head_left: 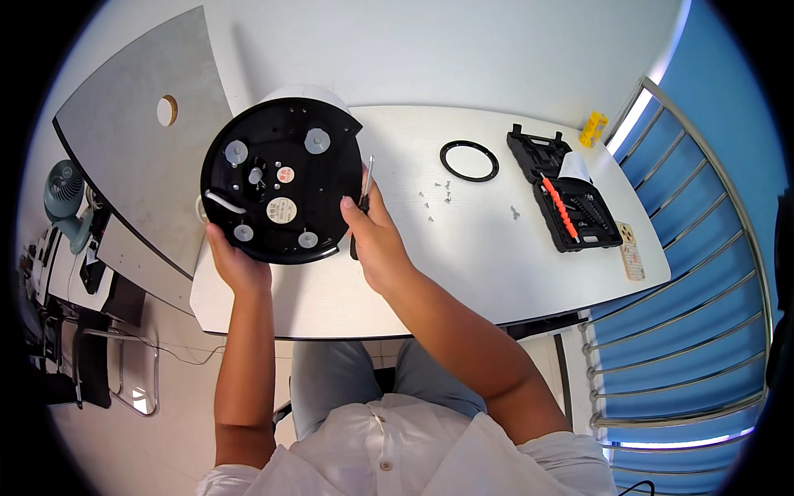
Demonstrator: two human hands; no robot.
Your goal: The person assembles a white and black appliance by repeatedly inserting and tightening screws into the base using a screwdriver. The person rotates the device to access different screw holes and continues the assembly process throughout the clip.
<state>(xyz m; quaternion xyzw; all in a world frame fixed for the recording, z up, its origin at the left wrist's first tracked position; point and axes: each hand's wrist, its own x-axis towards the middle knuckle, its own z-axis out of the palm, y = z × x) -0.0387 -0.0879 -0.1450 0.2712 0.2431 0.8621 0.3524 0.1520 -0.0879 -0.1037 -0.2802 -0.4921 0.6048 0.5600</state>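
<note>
White shirtfront (pixel 389 438) fills the bottom center of the frame as a person works over a pale table (pixel 397 298) that spans the middle. Held up at center left is a round appliance (pixel 322 194), its black underside facing the camera and a pale body partly visible behind. An open black tool case (pixel 589 236) sits at right. The person's left hand (pixel 240 260) is closed on the appliance's lower-left rim, fingers partly hidden; the right hand (pixel 379 236) is curled around a slim screwdriver (pixel 364 201) at the right rim, though whether its hidden fingers also support the appliance cannot be told. Right of center lies a black ring (pixel 473 178), well apart from the appliance. Four translucent feet (pixel 318 141) sit on the underside. Small loose screws (pixel 448 192) dot the tabletop below the ring. By appearances the job stands partway: case open, screwdriver out, ring and screws lying free, and the blade, pointing up the frame, meeting no screw. Those loose pieces seem the business left unsettled; whether parts are coming off or going on, the view does not show.
</note>
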